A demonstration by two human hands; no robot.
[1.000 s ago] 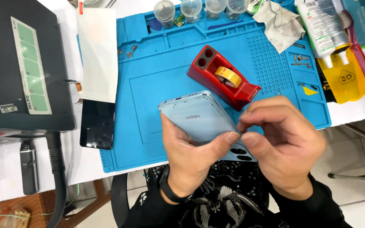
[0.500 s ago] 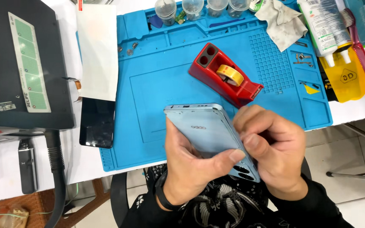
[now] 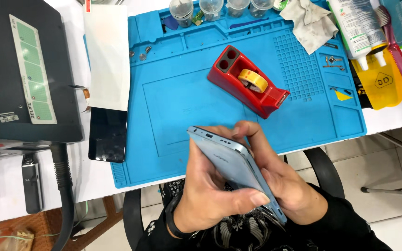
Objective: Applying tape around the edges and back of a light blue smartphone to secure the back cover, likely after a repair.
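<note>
Pale blue phone [image 3: 231, 163], back up, is sitting low in the middle of the frame, both hands gripping it: left hand [image 3: 205, 190] cradling it from beneath, right hand [image 3: 282, 183] pinching its far edge, probably steadying it. Above, a red tape holder [image 3: 246, 85] is resting on the blue mat [image 3: 173, 102]. A yellow pouch [image 3: 381, 82] and white tube [image 3: 357, 29] are lying on the desk [image 3: 10, 204], upper right.

phone [image 3: 231, 167]: front face turned away, unseen; lower end and far side covered by right hand [image 3: 280, 181], near edge by left hand [image 3: 210, 190]. right fingertips tucked behind phone, contact there unclear. jars [image 3: 201, 8] at far edge cut off by frame top. grey machine [image 3: 19, 69] cut at left edge. small screws [image 3: 140, 53] on blue mat [image 3: 182, 107] too small to tell type.
</note>
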